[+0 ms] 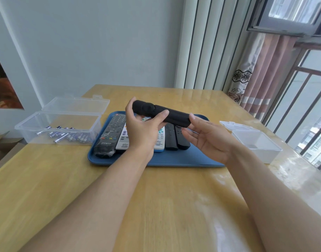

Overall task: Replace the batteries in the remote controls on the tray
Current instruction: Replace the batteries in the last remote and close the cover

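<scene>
Forearms: both bare, reaching in from near edge of worktop (156, 206), wooden, glossy.
Left hand (141, 131): grip closed on black remote (163, 114), thumb on far end, fingers wrapped under and over its middle.
Right hand (208, 139): palm up, grip loose and open, fingertips touching the remote's right end from below; not clamped.
Black remote: held in air above the tray, lying roughly level, left end slightly higher, back side toward camera.
Tray (183, 157): blue, centre of worktop, near-right part bare.
Remotes on tray: long black one (110, 135) at left edge, white ones (122, 140) beside it partly hidden by left hand, two slim black ones (176, 137) to the right, all lying side by side.
Battery box (57, 128): clear, lid open, at left edge of worktop, batteries (68, 136) loose in bottom.
Small box (256, 142): clear/white, lid open, at right edge of worktop; contents cannot tell.
</scene>
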Action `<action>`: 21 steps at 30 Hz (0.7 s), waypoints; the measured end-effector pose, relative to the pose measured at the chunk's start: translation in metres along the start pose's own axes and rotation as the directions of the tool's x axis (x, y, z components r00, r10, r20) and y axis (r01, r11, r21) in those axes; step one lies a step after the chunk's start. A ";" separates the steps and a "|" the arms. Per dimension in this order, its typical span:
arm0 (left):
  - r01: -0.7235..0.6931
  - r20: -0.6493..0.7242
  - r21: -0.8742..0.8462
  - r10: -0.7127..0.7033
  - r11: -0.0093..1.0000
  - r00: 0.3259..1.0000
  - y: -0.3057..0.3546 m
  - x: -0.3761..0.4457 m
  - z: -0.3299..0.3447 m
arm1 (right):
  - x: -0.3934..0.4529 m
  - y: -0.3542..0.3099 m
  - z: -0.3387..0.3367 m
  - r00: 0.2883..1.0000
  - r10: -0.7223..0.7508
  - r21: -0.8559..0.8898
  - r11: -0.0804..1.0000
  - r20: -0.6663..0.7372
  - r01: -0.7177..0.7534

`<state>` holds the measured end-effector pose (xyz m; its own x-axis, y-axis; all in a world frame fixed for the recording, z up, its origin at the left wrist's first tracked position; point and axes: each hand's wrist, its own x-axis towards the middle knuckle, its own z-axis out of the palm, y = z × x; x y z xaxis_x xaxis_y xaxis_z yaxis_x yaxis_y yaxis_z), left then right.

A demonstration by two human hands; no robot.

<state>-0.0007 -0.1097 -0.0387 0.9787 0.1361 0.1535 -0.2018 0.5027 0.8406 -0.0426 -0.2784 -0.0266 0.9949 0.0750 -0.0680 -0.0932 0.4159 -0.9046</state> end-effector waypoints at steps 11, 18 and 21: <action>0.022 0.028 -0.028 -0.021 0.999 0.999 0.001 0.002 -0.001 | -0.004 -0.001 0.002 0.999 0.026 0.057 0.998 0.019 -0.028; 0.025 0.037 -0.031 -0.024 0.999 0.999 -0.001 0.003 -0.002 | -0.004 -0.001 0.001 0.999 0.031 0.030 0.999 0.009 -0.031; 0.024 0.035 -0.033 -0.023 0.999 0.999 -0.001 0.003 -0.002 | -0.003 0.002 0.002 0.999 0.034 0.024 0.999 -0.001 -0.034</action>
<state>0.0027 -0.1078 -0.0406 0.9838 0.0948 0.1525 -0.1795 0.5339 0.8262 -0.0457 -0.2761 -0.0270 0.9912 0.0883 -0.0989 -0.1277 0.4346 -0.8915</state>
